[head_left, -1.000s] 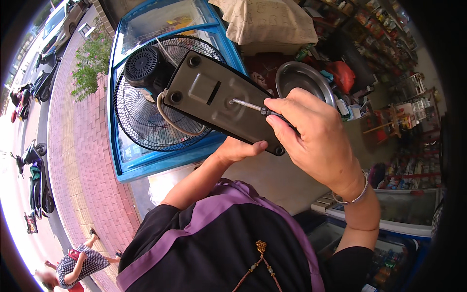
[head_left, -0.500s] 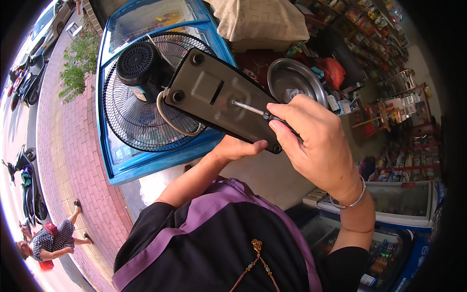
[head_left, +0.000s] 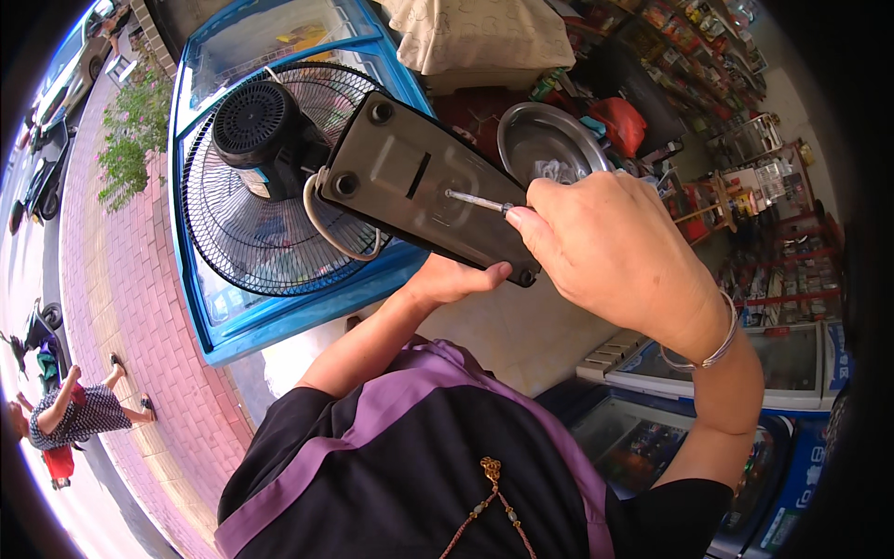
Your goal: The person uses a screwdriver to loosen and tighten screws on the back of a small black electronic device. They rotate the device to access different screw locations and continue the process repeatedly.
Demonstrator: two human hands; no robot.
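Observation:
A black electric fan lies with its wire grille (head_left: pixel 209 219) and motor housing (head_left: pixel 256 126) on a blue-framed chest freezer (head_left: pixel 270 337). Its long, dark grey base (head_left: pixel 377 149) is tilted so the underside faces me, showing round feet at the corners and a slot. My left hand (head_left: pixel 452 281) grips the base's near edge, thumb on top and other fingers hidden beneath. In my closed right hand (head_left: pixel 619 247) is a screwdriver (head_left: pixel 480 201), its handle mostly covered. The screwdriver's tip meets a recess in the underside. A pale cord (head_left: pixel 321 228) loops beside the base.
Behind the base stands a steel basin (head_left: pixel 517 121), with a red bag (head_left: pixel 622 126) next to it. A patterned cloth (head_left: pixel 480 33) covers something at the back. Shop shelves (head_left: pixel 689 56) and another freezer (head_left: pixel 778 359) are on the right. A person (head_left: pixel 84 410) walks along brick paving at left.
My right hand has turned over, its back now facing up and covering more of the screwdriver's handle. The tip stays at the recess. My left hand keeps its grip; the view has shifted slightly.

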